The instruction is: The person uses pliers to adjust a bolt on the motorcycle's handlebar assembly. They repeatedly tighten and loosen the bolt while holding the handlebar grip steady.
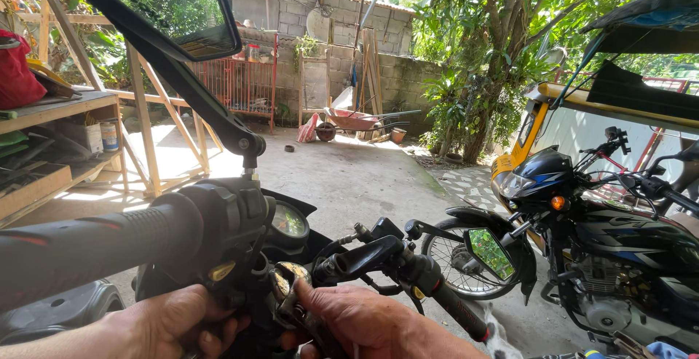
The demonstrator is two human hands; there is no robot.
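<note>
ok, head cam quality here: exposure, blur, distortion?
Head view: strong contrast, the sunlit concrete yard near blown out, the shaded foreground dark. The near handlebar grip is soft and swollen by wide-angle closeness. Both the left hand and the right hand are dim but sharp enough. The parked motorcycle on the right is crisp, and edge lines bow slightly.

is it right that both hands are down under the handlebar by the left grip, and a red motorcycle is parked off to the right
Not quite: the head view shows the parked motorcycle on the right is black with blue markings, not red. The rest holds: the left hand and right hand are both under the handlebar by the left grip.
</note>
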